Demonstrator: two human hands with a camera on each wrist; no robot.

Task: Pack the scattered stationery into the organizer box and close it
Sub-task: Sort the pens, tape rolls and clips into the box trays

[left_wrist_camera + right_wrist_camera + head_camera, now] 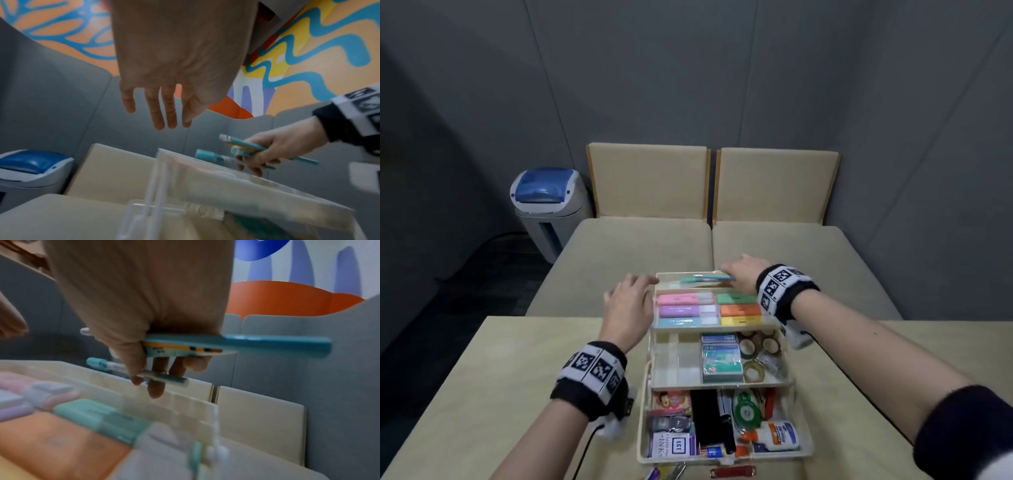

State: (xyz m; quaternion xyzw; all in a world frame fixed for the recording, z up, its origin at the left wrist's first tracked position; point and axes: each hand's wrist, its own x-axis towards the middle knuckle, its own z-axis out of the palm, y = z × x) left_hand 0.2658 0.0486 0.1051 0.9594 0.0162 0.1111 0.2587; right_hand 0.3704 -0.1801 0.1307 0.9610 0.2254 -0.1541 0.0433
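Several teal pens (707,278) bunched in my right hand (741,274), hovering over the far top tray of the open organizer box (724,455) on the table. Left hand (628,305) flat, holding nothing, beside the tray. Packing step; next, probably lower pens lengthwise into the slot.

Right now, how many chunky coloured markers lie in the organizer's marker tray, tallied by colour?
pink marker: 1
purple marker: 1
light blue marker: 1
green marker: 1
orange marker: 1
yellow marker: 1
Total: 6
The pens in the grip of the right hand are not counted.
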